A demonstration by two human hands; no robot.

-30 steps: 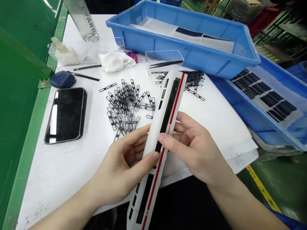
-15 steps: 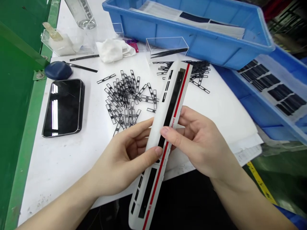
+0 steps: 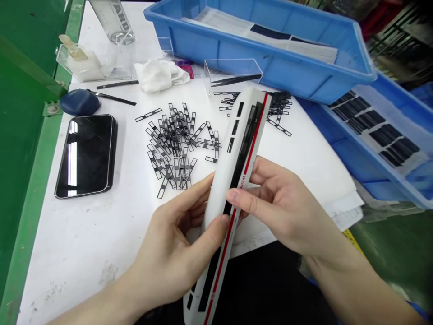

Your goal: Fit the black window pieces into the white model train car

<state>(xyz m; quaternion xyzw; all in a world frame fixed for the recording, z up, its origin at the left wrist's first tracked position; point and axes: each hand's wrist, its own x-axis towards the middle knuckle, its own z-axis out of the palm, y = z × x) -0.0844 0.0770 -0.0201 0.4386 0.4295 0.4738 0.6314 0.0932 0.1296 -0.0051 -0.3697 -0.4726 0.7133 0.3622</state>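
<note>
Both hands hold a long white model train car shell [image 3: 241, 131] with a red stripe and black window strips, tilted up over the front edge of the white table [image 3: 84, 225]. My left hand [image 3: 179, 253] wraps its lower half, thumb on the side. My right hand [image 3: 280, 207] grips the middle from the right, thumb pressed on the black window strip. A heap of small black window-frame pieces [image 3: 176, 144] lies on the table just beyond the hands, and a second heap [image 3: 274, 108] lies behind the shell's far end.
A black phone [image 3: 84, 155] lies at left, near a dark blue pouch [image 3: 79, 103]. White cloth [image 3: 158, 74], clear boxes [image 3: 233, 72] and a bottle [image 3: 113, 22] stand at the back. Blue bins [image 3: 270, 58] with sheets [image 3: 379, 131] fill the right. A green frame [image 3: 30, 189] borders the left.
The shell has rolled slightly, showing more of its white roof. My left thumb has slid along its side. The view has shifted a little.
</note>
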